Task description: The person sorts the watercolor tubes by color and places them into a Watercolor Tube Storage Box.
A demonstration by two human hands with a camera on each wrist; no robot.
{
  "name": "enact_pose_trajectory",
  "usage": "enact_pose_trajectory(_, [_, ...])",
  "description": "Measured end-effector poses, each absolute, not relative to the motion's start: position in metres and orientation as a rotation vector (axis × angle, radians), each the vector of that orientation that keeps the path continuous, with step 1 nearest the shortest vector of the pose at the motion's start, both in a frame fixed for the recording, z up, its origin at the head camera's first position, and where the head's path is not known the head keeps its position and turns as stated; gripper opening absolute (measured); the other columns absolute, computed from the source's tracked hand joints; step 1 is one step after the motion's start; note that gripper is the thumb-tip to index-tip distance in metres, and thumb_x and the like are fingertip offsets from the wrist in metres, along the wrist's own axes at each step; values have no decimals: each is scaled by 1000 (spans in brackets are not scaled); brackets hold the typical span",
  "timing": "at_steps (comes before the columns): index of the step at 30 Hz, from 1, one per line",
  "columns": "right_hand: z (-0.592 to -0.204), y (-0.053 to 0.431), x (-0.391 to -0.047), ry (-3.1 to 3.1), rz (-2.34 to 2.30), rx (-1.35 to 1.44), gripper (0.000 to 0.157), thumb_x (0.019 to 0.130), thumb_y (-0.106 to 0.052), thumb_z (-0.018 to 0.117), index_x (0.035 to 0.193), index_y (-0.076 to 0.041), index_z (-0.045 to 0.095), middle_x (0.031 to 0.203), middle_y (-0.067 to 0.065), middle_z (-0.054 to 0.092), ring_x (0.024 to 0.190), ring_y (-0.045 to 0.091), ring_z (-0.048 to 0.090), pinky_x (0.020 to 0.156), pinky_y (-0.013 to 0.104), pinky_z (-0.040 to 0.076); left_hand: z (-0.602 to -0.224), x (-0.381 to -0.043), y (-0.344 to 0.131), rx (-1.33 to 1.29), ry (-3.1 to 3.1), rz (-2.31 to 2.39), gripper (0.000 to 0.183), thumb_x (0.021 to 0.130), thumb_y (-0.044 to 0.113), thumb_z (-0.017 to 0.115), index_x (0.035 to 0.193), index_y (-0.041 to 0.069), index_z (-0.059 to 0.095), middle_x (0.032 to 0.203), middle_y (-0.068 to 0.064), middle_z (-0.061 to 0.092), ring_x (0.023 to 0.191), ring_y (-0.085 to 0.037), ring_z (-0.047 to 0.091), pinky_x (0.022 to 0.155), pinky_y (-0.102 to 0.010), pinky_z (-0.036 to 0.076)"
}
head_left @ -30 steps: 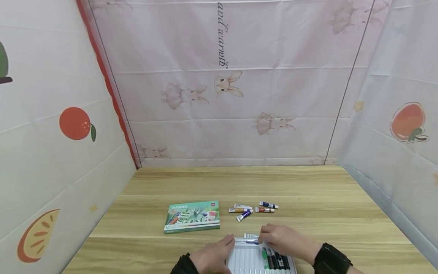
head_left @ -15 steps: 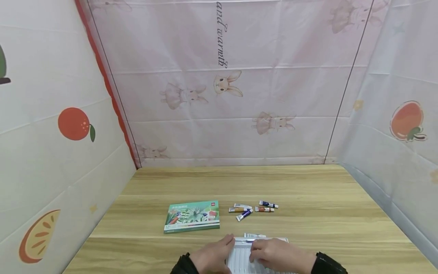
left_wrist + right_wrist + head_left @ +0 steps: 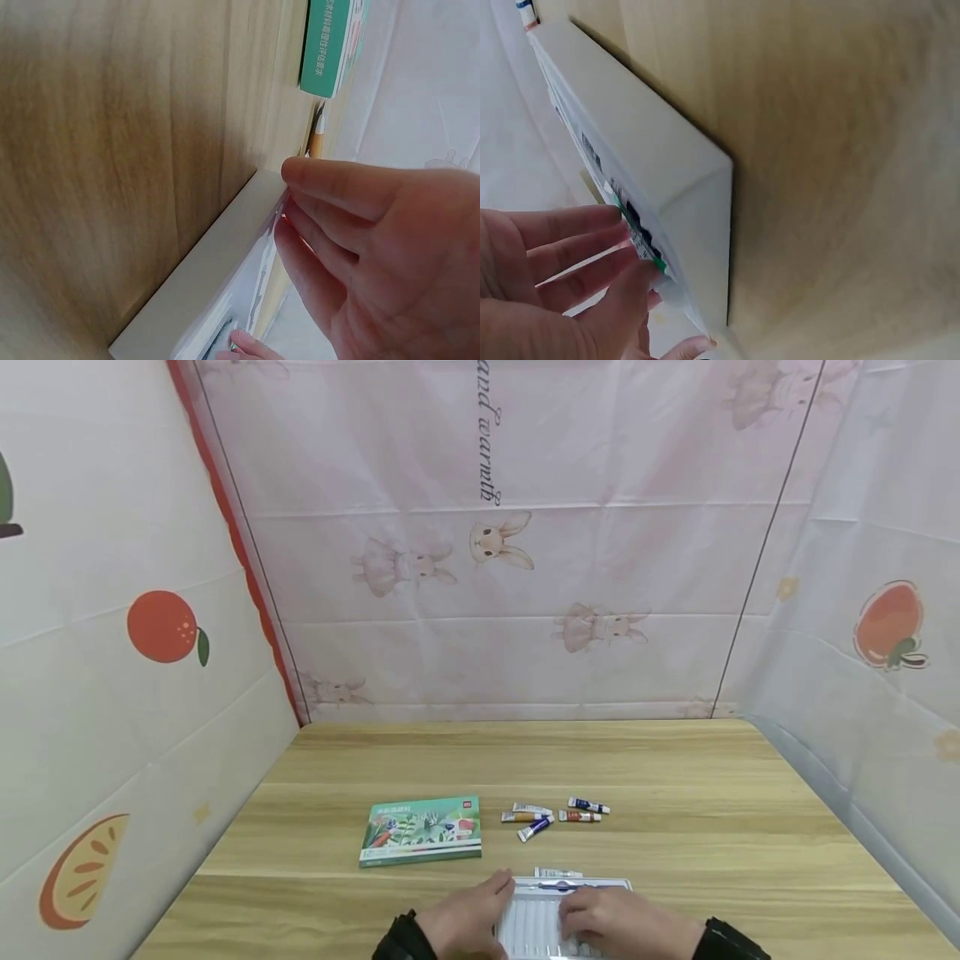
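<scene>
Thumb and fingertips of the right hand pinch a small, slim tube with green ends and a pale printed label in the right wrist view. The tube lies at the upper face of a shallow white rectangular tray; whether it is seated or slightly raised I cannot tell. It looks light, smooth and a little slippery, with thin walls likely to dent, so a gentle hold by its firmer ends seems better than a squeeze at the middle.

In the head view, the right hand covers the tray's right part, hiding the tube. The left hand rests along the tray's left side. The ribbed insert looks like thin, flexible plastic, easily shifted, so steadying the outer rim makes sense. A slender blue-and-white brush lies in the far slot; beyond the tray is a white tube.

In the left wrist view, the left hand's fingers are nearly straight and touch the tray's corner, gripping nothing that shows. The tray's side wall looks stiff enough to brace against.
</scene>
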State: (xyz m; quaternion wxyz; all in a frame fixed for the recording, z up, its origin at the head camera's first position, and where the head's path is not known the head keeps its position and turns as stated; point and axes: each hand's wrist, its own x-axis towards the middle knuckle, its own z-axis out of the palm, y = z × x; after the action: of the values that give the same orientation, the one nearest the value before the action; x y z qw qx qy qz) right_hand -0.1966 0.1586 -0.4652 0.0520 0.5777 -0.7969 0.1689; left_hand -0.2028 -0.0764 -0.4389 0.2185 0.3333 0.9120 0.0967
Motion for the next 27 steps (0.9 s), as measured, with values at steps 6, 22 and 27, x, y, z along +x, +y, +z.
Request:
enact_pose_trajectory(6, [-466,161,-198,-2384,485,1764,15,79,-19,54,91,-18,63,96,-9,53,89,-2,44,72,10,38,-438,-202,-75,904,2530,273,79,63,39,64,126,5,30,130,-6,25,117,-12,23,91,-27,27])
enact_pose_trajectory(22, [-461,156,-220,-2458,505,1535,15,72,-10,61,84,-18,64,88,-7,55,81,1,50,67,10,40,-441,-192,-84,847,2440,353,82,62,49,58,128,9,29,131,-4,23,116,-10,23,90,-29,29])
enact_pose_trajectory(27, [-463,158,-240,-2584,372,1413,25,68,-2,62,83,-22,65,86,-8,53,76,3,49,62,14,42,-437,-186,-86,873,2439,323,79,65,54,52,128,12,28,132,-1,23,117,-10,20,90,-30,28])
